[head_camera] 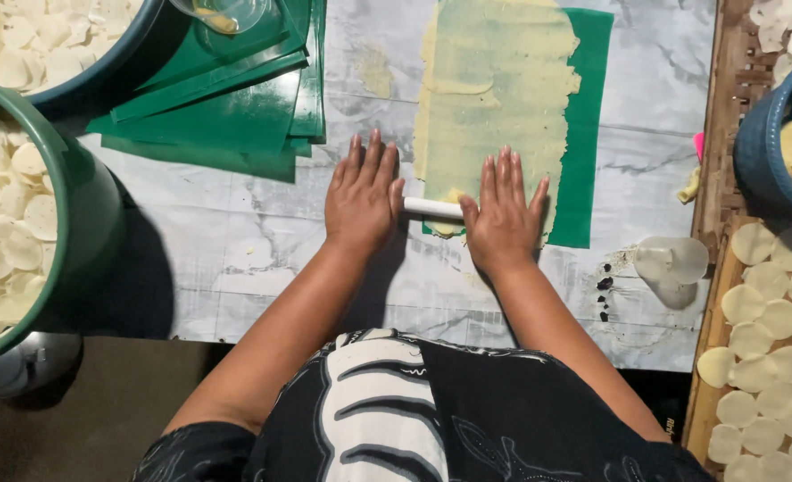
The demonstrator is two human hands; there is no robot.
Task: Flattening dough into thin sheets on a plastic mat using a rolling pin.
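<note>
While both hands press flat, fingers straight and together, the left hand [361, 198] and right hand [501, 217] ride a white roller [431, 208] at the near edge of the dough [489, 98] — palms down to spread it thin over the green sheet [588, 134].

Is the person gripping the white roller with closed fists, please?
No, both the left hand and right hand lie flat, fingers extended, on the white roller.

2 hands [363, 198], 1 rolling pin [432, 208], 3 tubs [83, 214]
</note>
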